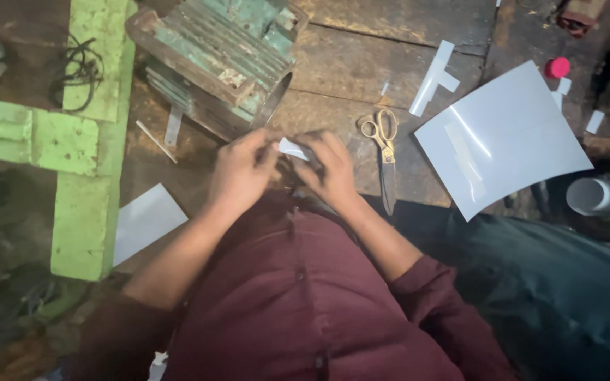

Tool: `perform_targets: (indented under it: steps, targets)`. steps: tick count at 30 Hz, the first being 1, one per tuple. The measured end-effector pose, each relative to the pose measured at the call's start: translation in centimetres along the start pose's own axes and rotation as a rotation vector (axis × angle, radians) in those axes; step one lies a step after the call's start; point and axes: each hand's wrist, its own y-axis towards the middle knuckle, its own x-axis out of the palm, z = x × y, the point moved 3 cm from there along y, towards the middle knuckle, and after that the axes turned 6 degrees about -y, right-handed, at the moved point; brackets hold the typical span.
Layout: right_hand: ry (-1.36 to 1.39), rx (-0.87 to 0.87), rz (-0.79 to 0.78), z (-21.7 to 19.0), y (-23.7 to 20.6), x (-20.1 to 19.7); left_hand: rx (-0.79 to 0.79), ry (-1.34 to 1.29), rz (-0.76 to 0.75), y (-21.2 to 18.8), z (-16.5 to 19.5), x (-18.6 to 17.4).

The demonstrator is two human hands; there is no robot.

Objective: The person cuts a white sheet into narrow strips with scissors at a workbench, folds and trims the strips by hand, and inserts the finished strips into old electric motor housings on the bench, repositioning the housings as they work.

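Observation:
Both my hands meet at the middle of the view over a worn wooden bench. My left hand and my right hand pinch a small white paper strip between their fingertips. The strip is partly hidden by my fingers. Directly behind my hands lies a green ribbed electric motor housing, its open round end facing me. A pair of scissors with gold handles rests just right of my right hand, blades pointing toward me.
A large white sheet lies at the right, with cut white strips behind it. A red cap and a white roll sit far right. A green-painted frame and a white paper piece are on the left.

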Motion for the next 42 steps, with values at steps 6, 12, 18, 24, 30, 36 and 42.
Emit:
perform_targets:
  steps: [6, 12, 18, 24, 30, 36, 42]
  targets:
    - [0.107, 0.179, 0.075, 3.5, 2.8, 5.6, 0.131, 0.009, 0.171, -3.5, -1.0, -2.7]
    - [0.042, 0.302, 0.105, 5.4, 4.0, 9.7, -0.087, 0.019, 0.259, -7.1, -3.7, -3.9]
    - [0.029, 0.291, 0.132, 5.8, 3.6, 11.1, -0.150, -0.009, 0.291, -8.4, -5.4, -4.8]
    - [-0.095, 0.197, 0.126, 7.3, 4.4, 12.2, -0.160, 0.011, 0.279, -8.2, -5.7, -5.2]
    - [-0.073, 0.085, 0.056, 6.4, 4.3, 9.7, -0.191, 0.067, 0.273, -8.2, -6.0, -5.3]
    - [-0.239, 0.143, -0.167, 6.5, 3.9, 8.3, -0.151, 0.031, 0.296, -8.2, -6.5, -5.9]
    - [-0.138, 0.001, -0.070, 5.6, 4.9, 9.1, -0.037, 0.197, 0.256, -7.7, -6.5, -6.3]
